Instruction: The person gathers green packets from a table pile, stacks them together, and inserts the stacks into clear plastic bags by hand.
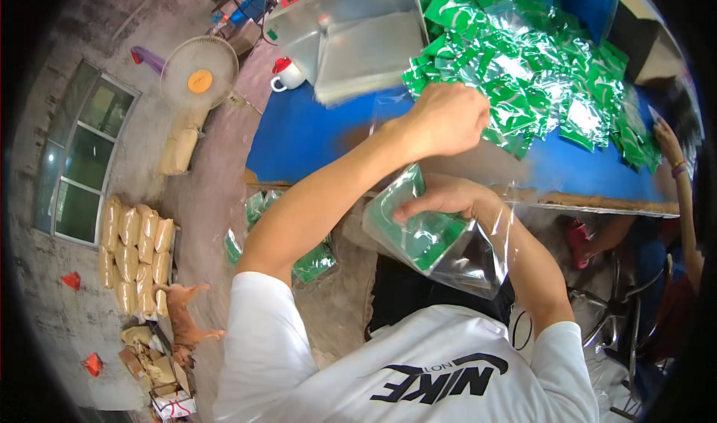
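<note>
My left hand (451, 118) is closed, its fingers curled down at the near edge of a heap of glossy green packets (508, 72). What it grips, if anything, is hidden under the fingers. Lower down, in front of my body, my right hand (442, 199) grips a clear plastic bag (478, 262), thumb pointing left across green packets (422, 232) stacked at the bag's left end. The loose clear film spreads around my right wrist; whether the hand is inside the bag, I cannot tell.
The blue tabletop (287, 143) carries a metal tray (370, 19) of clear bags and a white mug (287, 75) with red lid. Filled green bags (314, 262) lie below the table's edge. A co-worker's hand (667, 140) is at right. A fan (199, 75) and a dog (185, 322) are left.
</note>
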`<state>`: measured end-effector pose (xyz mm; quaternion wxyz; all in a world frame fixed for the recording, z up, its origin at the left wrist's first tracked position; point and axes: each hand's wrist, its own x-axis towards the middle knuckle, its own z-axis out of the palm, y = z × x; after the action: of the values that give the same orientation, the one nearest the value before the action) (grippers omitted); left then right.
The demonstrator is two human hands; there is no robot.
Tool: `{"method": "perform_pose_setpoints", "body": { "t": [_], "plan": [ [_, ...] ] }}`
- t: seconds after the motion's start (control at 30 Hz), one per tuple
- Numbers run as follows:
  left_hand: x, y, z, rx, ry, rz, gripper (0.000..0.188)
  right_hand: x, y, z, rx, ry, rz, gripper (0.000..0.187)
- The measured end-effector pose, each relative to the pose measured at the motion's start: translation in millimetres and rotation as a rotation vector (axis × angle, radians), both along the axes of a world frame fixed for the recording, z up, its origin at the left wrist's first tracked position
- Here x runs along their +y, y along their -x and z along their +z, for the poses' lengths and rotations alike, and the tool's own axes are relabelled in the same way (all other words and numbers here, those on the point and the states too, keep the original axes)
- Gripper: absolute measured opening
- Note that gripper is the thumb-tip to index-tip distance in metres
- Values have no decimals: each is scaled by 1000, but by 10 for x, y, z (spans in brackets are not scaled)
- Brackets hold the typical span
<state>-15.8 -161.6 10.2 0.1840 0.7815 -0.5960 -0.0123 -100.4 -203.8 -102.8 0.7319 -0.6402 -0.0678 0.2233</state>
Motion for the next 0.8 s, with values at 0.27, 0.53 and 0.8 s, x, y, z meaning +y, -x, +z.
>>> {"method": "perform_pose_setpoints", "body": {
  "t": [0.27,0.53,0.8],
  "plan": [
    [271,450,169,-18,417,-216,42,-109,36,-13,21,285,21,72],
    [1694,378,-1205,1388,1261,726,81,-245,29,-20,409,-287,-95,61],
    [1650,446,-1516,1955,1040,567,83,-103,-218,-263,449,-543,-194,85]
  ]
}}
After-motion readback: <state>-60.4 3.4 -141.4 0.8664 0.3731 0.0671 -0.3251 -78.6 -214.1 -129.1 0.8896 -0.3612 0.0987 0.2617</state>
